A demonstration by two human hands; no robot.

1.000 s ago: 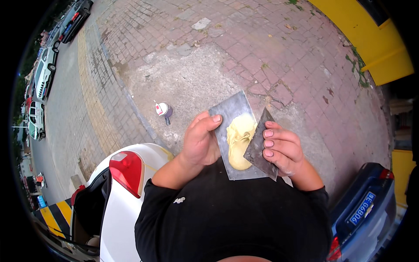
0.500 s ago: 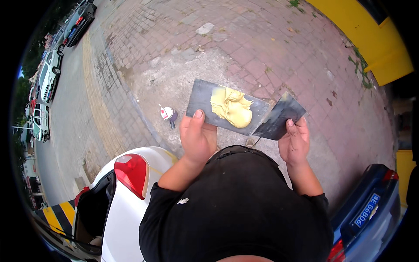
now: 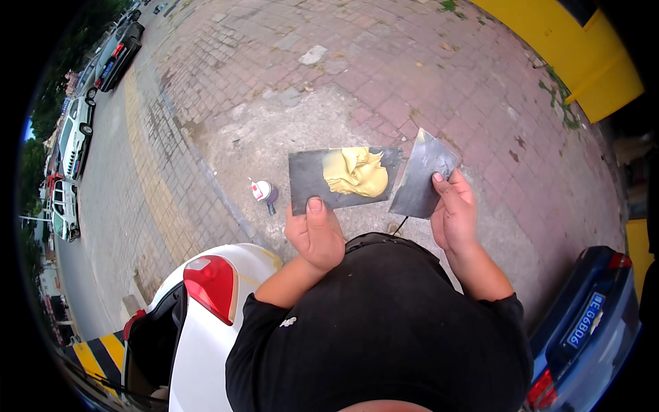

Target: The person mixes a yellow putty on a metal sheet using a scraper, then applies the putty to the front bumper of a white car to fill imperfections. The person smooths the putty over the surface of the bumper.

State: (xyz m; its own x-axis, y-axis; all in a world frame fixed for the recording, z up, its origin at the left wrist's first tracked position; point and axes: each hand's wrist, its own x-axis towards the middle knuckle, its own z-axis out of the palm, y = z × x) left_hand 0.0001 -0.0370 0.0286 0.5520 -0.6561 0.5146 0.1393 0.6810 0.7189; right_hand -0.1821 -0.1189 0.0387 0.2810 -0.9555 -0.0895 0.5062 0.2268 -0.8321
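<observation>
My left hand [image 3: 317, 234] grips the lower-left edge of a dark rectangular plate [image 3: 304, 172], thumb on top. A thick mound of pale yellow paste [image 3: 358, 177] lies on that plate's right half. My right hand [image 3: 452, 215] holds a second dark, thin plate [image 3: 412, 192], tilted, with its thumb on the face. The two plates are slightly apart. Beyond my left hand, a small can [image 3: 263, 192] with a white and red top sits on the concrete.
A white car [image 3: 202, 357] with a red tail light is at lower left, a blue car [image 3: 583, 295] at lower right. Yellow metal panels [image 3: 597, 75] stand at upper right. Parked cars [image 3: 75, 137] line the road at left, beside a brick pavement [image 3: 412, 62].
The plates have turned and drawn apart, the paste now lying wholly on the left one. My right hand has turned thumb-up, and the right plate is more upright.
</observation>
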